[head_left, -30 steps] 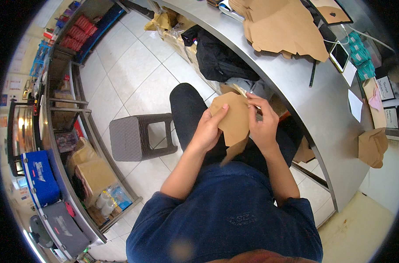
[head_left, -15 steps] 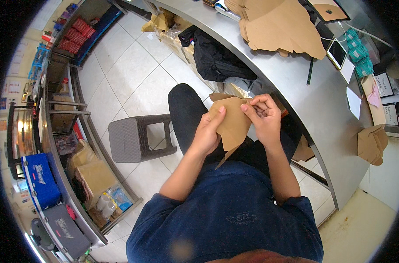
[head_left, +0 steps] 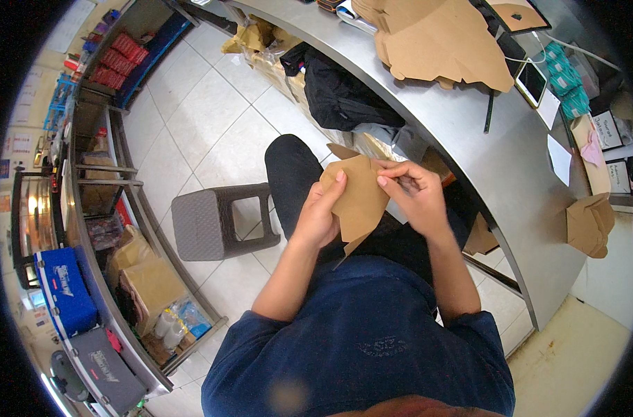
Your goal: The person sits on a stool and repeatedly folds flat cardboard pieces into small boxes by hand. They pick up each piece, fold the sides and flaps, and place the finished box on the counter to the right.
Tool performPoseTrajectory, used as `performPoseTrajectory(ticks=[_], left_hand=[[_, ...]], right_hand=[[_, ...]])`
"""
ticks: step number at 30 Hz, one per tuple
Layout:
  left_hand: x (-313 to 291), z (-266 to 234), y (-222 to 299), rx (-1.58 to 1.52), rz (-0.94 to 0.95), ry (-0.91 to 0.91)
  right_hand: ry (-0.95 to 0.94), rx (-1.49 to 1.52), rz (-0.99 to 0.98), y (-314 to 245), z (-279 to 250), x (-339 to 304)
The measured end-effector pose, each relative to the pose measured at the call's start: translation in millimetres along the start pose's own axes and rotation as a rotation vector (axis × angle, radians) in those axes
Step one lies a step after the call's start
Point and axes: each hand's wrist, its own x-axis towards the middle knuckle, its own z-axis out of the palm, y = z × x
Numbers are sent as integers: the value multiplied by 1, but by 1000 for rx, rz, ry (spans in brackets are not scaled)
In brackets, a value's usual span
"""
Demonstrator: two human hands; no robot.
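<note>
Dark handwriting stands on two white cards at the right edge: two stacked words on the upper card (head_left: 607, 131), smaller writing on the lower card (head_left: 618, 176). Pale printed lettering crosses the side of the blue case (head_left: 71, 304) and of the grey case (head_left: 115, 383). The lettering on the shirt (head_left: 358, 313) is blurred. Print on the wall sheets (head_left: 24, 139) is too small to read.
</note>
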Motion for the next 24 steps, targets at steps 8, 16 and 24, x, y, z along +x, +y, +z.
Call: performPoseTrajectory(ticks=[8, 16, 24], left_hand=[[-5, 11, -6, 13, -74, -117], [14, -6, -6, -136, -79, 254], [6, 8, 1, -110, -11, 234]], right_hand=[[-401, -31, 249, -30, -53, 28], [-75, -613, -276, -2, -13, 8], [75, -676, -493, 42, 5, -20]])
